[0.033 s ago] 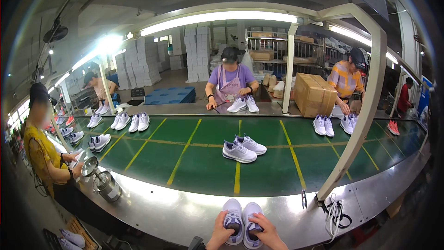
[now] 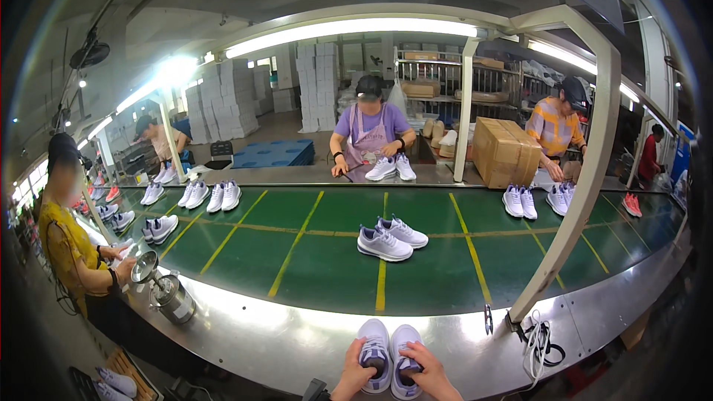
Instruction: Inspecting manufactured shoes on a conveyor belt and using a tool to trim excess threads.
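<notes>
- Our left fingers (image 2: 362, 357) curl over the heel of the left shoe (image 2: 375, 349) of a pale lilac pair, grasping it; the left hand (image 2: 353, 375) comes in from six o'clock at the lower edge.
- Our right fingers (image 2: 413, 354) close around the heel of the right shoe (image 2: 403, 353), so the right hand (image 2: 431, 377) is gripping it too.
- The two shoes stand side by side, touching, toes toward twelve o'clock, on the shiny steel ledge (image 2: 282, 334) at the near rim of the green conveyor belt (image 2: 312, 252).
- At twelve o'clock from our hands, out on the belt, we see another pale pair of sneakers (image 2: 391, 238), lying at a slant.
- At two o'clock a slanted metal post (image 2: 572, 208) rises from the ledge, with a bundle of laces (image 2: 536, 341) hanging just beside its foot.
- At nine o'clock a metal can with a funnel (image 2: 165, 289) sits on the ledge, near a person in a yellow top (image 2: 74, 260).
- Far across the belt at twelve o'clock a worker in a purple shirt (image 2: 371, 130) handles a white pair; a cardboard box (image 2: 506, 152) stands at one o'clock.
</notes>
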A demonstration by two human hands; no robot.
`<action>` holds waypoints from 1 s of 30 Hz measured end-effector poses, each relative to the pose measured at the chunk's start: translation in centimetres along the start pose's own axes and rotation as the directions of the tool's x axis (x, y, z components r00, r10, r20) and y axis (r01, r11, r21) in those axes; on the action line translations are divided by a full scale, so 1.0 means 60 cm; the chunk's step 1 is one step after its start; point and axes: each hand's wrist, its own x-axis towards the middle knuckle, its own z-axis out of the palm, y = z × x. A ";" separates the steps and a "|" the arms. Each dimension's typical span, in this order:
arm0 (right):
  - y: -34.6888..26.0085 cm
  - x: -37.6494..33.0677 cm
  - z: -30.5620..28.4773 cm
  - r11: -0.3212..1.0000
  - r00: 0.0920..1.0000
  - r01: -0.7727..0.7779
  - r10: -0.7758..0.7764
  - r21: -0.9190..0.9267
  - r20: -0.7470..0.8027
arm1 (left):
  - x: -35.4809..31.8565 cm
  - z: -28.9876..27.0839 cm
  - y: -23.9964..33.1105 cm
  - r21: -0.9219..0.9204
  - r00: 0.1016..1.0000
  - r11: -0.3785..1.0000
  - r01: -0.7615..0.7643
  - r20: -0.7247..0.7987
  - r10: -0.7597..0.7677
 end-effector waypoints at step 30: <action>0.026 -0.004 -0.034 0.998 0.999 -0.036 0.036 0.055 0.013 | 0.001 0.042 0.012 0.008 1.000 1.000 0.028 0.001 -0.028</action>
